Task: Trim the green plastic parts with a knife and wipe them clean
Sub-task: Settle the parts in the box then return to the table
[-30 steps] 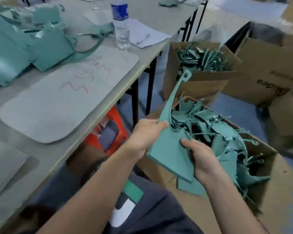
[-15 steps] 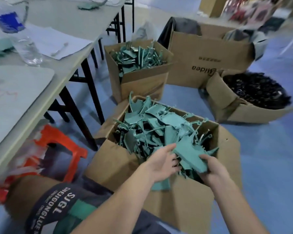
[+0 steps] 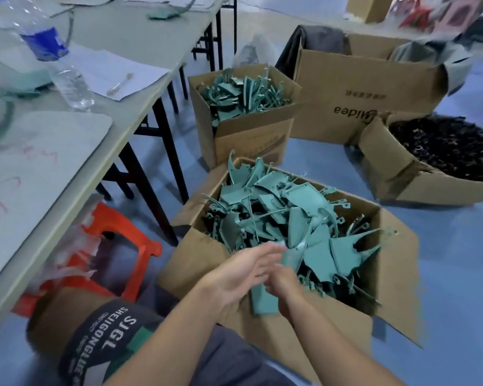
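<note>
A cardboard box [image 3: 385,338] on the floor in front of me is heaped with green plastic parts [image 3: 299,215]. Both hands are at its near edge and blurred by motion. My left hand [image 3: 243,271] has straight fingers reaching over the pile and holds nothing. My right hand [image 3: 283,281] sits just right of it, against a flat green part [image 3: 262,300] that hangs over the box's front wall. Its fingers are hidden, so I cannot tell if it grips that part. No knife or wiping cloth shows near the hands.
A second box of green parts [image 3: 246,135] stands behind the first, with a large Midea carton [image 3: 354,87] and a box of black parts [image 3: 441,151] to the right. The table [image 3: 140,87] on my left carries a water bottle [image 3: 59,62], papers and a grey mat. An orange stool [image 3: 117,246] stands underneath.
A second ago both hands held one green part near my lap. They carried it over the box and put it on the pile. Now the hands are together at the box's near edge.
</note>
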### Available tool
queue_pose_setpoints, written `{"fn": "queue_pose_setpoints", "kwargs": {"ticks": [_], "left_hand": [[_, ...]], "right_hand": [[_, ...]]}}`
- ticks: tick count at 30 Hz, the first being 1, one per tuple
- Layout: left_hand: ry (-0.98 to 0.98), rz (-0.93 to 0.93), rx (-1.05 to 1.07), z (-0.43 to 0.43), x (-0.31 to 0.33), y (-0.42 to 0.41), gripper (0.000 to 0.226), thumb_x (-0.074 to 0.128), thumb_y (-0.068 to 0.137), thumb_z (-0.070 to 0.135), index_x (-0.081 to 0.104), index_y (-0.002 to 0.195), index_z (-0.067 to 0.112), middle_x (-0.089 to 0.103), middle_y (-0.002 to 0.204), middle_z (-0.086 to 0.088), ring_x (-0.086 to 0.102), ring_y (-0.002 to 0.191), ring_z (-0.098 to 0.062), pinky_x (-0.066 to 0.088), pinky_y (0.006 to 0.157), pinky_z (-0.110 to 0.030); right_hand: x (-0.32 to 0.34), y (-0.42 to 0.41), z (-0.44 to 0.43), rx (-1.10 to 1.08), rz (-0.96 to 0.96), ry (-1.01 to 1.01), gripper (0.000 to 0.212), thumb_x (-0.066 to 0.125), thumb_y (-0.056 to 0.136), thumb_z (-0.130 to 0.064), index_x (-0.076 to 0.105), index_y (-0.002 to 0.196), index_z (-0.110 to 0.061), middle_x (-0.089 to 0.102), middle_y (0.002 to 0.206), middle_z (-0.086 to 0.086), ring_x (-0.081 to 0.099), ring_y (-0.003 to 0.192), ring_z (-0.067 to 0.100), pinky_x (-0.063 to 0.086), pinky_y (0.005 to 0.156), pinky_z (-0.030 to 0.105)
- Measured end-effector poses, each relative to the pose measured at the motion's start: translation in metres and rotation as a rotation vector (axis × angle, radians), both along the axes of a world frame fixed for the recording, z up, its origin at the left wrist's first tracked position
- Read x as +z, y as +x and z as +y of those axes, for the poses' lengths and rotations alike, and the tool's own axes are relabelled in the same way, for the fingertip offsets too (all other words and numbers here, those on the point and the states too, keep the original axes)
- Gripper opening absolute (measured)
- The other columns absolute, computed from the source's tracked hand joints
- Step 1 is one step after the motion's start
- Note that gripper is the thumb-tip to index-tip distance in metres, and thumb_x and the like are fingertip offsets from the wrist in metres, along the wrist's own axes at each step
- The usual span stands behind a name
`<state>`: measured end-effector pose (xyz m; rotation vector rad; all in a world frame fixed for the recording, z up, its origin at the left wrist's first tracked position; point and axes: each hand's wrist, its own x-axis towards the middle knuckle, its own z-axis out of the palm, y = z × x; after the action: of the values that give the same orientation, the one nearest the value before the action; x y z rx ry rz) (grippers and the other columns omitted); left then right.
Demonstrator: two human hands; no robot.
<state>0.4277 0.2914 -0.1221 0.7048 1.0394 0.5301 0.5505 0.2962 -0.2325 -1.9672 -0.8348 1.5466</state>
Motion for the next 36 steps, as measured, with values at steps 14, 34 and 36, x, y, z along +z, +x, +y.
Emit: {"fn": "queue_pose_setpoints", "kwargs": {"ticks": [14,34,36], "left_hand": [[0.772,0.593,0.844,0.008,0.196,-0.217,0.021,0.073,0.081,0.009,0.08,0.075,0.028,0.078,0.076,-0.003,0.067,0.056,-0.021,0.053,0.05,-0.027],[0.168,1.361,1.905,-0.339,0.176,-0.487,0.017,0.066,0.085,0.029,0.073,0.098,0.036,0.073,0.094,0.021,0.062,0.081,0.003,0.046,0.067,-0.023],[0.102,1.459,1.846,-0.351,0.162,-0.494,0.034,0.07,0.084,0.024,0.07,0.117,0.03,0.07,0.116,0.01,0.063,0.101,-0.011,0.049,0.088,-0.032]], "right_hand": [[0.285,-0.242,0.043,0.486,0.608,0.594,0.017,0.049,0.097,0.003,0.064,0.092,-0.002,0.055,0.063,0.012,0.057,0.047,0.014,0.052,0.05,0.026],[0.319,-0.576,-0.139,1.42,0.214,1.226,0.019,0.061,0.093,-0.023,0.073,0.107,-0.027,0.076,0.099,-0.002,0.068,0.081,0.015,0.044,0.061,0.008],[0.317,-0.6,-0.149,1.45,0.072,1.235,0.037,0.058,0.092,-0.034,0.064,0.128,-0.024,0.073,0.111,0.003,0.065,0.098,0.027,0.052,0.085,0.029]]}}
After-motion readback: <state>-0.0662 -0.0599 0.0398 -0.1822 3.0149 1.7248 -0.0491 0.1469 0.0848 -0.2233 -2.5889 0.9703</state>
